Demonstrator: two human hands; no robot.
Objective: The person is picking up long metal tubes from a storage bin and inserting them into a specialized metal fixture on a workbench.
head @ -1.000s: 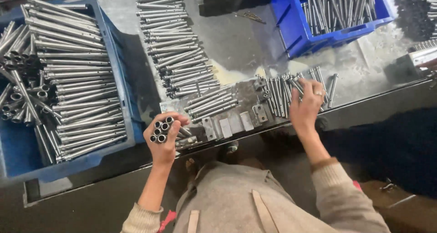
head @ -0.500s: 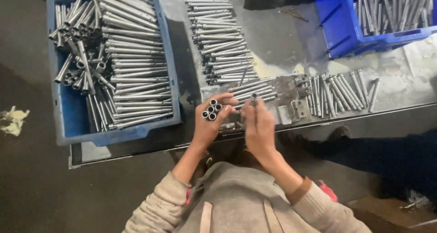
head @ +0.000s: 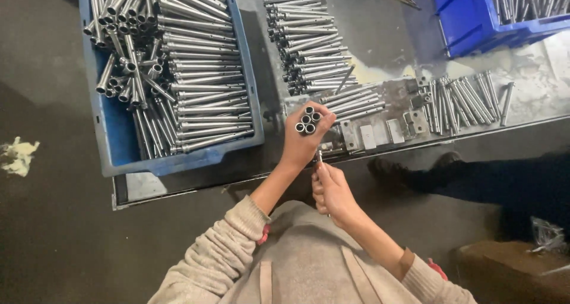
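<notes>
My left hand [head: 306, 139] grips a bundle of several short metal tubes [head: 308, 120], held upright so their open ends face the camera, just over the front edge of the metal workbench [head: 380, 48]. My right hand [head: 332, 191] is below it, off the bench edge and close to my body, pinching one thin metal rod [head: 320, 158] that points up toward the left hand. Both sleeves are beige knit.
A blue bin [head: 172, 72] full of long metal tubes sits at the left. Rows of metal pins [head: 309, 37] lie on the bench, more tubes [head: 466, 99] at the right, a second blue bin [head: 493, 13] at the back right. A dark shoe [head: 409, 164] shows below the bench.
My right hand left the tubes on the right of the bench, came over to the left hand, then dropped below it with a rod. The view shifted, so the left bin shows more fully.
</notes>
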